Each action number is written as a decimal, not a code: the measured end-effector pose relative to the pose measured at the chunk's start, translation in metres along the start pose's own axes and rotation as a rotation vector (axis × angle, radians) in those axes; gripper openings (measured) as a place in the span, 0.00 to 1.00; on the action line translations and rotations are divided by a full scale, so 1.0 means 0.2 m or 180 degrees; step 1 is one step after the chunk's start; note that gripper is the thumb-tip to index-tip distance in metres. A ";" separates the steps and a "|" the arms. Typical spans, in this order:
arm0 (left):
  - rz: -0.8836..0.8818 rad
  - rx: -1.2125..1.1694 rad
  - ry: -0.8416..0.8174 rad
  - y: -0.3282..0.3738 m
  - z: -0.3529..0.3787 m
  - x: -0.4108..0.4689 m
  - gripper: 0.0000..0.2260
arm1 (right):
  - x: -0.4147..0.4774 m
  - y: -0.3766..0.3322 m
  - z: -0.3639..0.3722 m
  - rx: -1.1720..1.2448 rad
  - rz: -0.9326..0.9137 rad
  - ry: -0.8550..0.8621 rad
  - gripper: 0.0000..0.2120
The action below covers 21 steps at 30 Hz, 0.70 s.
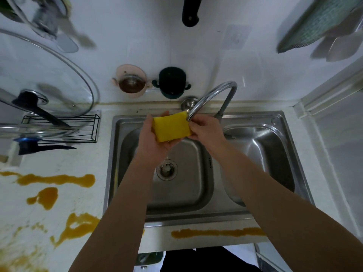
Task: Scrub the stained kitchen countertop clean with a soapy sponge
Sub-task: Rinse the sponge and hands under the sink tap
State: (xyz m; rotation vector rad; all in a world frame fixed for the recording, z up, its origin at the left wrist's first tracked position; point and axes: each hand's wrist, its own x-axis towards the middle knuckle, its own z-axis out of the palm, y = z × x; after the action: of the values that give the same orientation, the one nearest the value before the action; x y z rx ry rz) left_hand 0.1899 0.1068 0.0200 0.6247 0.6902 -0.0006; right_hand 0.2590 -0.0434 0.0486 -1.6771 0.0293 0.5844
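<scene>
A yellow sponge [171, 127] is held over the left basin of the steel sink [282, 122], right under the spout of the curved faucet [213, 97]. My left hand [155, 140] cups it from below and the left. Its right end is pinched by my right hand [206, 128]. Whether water is running I cannot tell. The white countertop [64, 160] left of the sink carries several orange-brown stains [57, 179], and one long streak [216, 232] runs along the front edge below the sink.
A black wire rack [64, 128] with glass pot lids [45, 75] stands left of the sink. On the back wall hang a pink holder [130, 81] and a dark green holder [171, 83]. Utensils and a cloth [314, 22] hang above.
</scene>
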 end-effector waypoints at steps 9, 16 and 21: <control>0.0013 0.0837 0.0211 -0.02 0.06 -0.03 0.22 | -0.07 0.02 0.09 -0.0572 -0.0150 0.0061 0.08; -0.0017 0.0947 0.0001 -0.16 0.12 0.11 0.37 | -0.12 -0.02 0.02 -0.0436 -0.0024 -0.0110 0.12; -0.0504 0.0279 -0.0151 -0.21 0.10 0.16 0.38 | -0.14 -0.03 -0.13 -0.0352 0.0084 0.0171 0.10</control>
State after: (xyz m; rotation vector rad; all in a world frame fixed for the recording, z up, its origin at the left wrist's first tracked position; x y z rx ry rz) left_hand 0.2180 0.0680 -0.0100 0.6505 0.6948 -0.1927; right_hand 0.2467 -0.0749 0.0661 -1.8020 0.0588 0.5693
